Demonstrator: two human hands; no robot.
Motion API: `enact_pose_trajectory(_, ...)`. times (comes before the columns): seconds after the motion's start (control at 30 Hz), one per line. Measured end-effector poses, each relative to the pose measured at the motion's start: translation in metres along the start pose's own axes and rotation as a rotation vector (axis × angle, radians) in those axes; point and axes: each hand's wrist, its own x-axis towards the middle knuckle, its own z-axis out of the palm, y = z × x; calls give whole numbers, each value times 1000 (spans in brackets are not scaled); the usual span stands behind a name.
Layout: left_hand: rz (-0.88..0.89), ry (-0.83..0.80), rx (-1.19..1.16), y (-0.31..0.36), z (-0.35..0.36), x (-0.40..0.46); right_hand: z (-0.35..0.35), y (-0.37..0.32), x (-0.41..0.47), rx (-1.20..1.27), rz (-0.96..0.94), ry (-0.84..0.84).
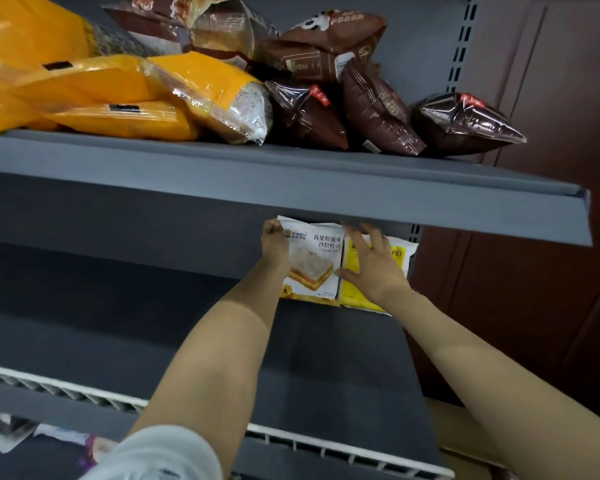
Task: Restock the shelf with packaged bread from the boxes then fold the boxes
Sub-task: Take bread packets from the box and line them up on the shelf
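Fingers (362,237) of the right hand (373,268) spread straight and loose, laid flat over the front of a yellow bread packet (400,258), thumb reaching toward the seam beside the white packet. Gripping nothing, only pressing. Left hand (274,242) curled tight round the upper left corner of a white sandwich-bread packet (314,265), knuckles up, thumb hidden behind the wrapper.

Nearest, at the bottom edge: a pale sleeve (160,455) on the left arm, and a white wire fence (326,441) along the front lip of the middle shelf (343,368). Both forearms bare, stretched forward and upward across that dark shelf, converging toward its back right corner. Left wrist straight; right wrist bent slightly inward.

Both packets upright at the rear of the middle shelf, side by side and touching, the white one left of the yellow one, tops tucked under the edge of the upper shelf (291,188).

Farther up, on the upper shelf: orange bread bags (94,95) heaped to the left, brown bread bags (378,109) piled to the right, one lying alone at the far right end. Behind, a grey slotted upright (461,43) and a dark brown wall panel (551,168).
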Motion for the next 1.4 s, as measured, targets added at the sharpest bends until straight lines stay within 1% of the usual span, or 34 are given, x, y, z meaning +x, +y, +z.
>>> enact_pose_trajectory(0.07, 12, 50, 8, -5, 3, 1, 9, -5, 8, -113, -9, -87)
enact_pose_trajectory(0.13, 62, 131, 54, -7, 7, 0, 21, -8, 15, -203, -24, -124)
enact_pose_trajectory(0.2, 149, 189, 220, -7, 10, 3, 33, -9, 20, -276, -14, -106)
enact_pose_trajectory(0.27, 204, 225, 393, -4, 7, 4, 43, -8, 21, -325, -2, -48)
enact_pose_trajectory(0.37, 167, 170, 450, 1, -5, 4, 49, -10, 20, -355, 0, 0)
enact_pose_trajectory(0.47, 206, 72, 609, 11, -17, 7, 47, -18, 18, -314, 21, 5)
enact_pose_trajectory(0.6, 248, -81, 822, 38, -43, -1, 33, -44, 11, -202, 10, 9)
enact_pose_trajectory(0.67, 294, -124, 928, 53, -68, -9, 26, -67, 10, -119, -11, 29)
enact_pose_trajectory(0.73, 336, -129, 1046, 66, -104, -17, 24, -98, 11, 34, -22, -5)
enact_pose_trajectory(0.83, 369, -89, 1146, 84, -173, -27, 29, -160, 13, 186, -101, -82)
enact_pose_trajectory(0.97, 281, 15, 1108, 116, -278, -43, 48, -264, 10, 227, -240, -155)
enact_pose_trajectory(1.1, 280, 177, 1109, 154, -406, -65, 83, -391, 2, 315, -401, -217)
enact_pose_trajectory(1.23, 260, 378, 1105, 189, -554, -81, 133, -537, -13, 395, -542, -283)
enact_pose_trajectory(1.33, 150, 546, 1007, 209, -668, -90, 172, -650, -29, 431, -621, -367)
enact_pose_trajectory(1.4, 91, 649, 1017, 222, -736, -98, 196, -719, -41, 445, -678, -451)
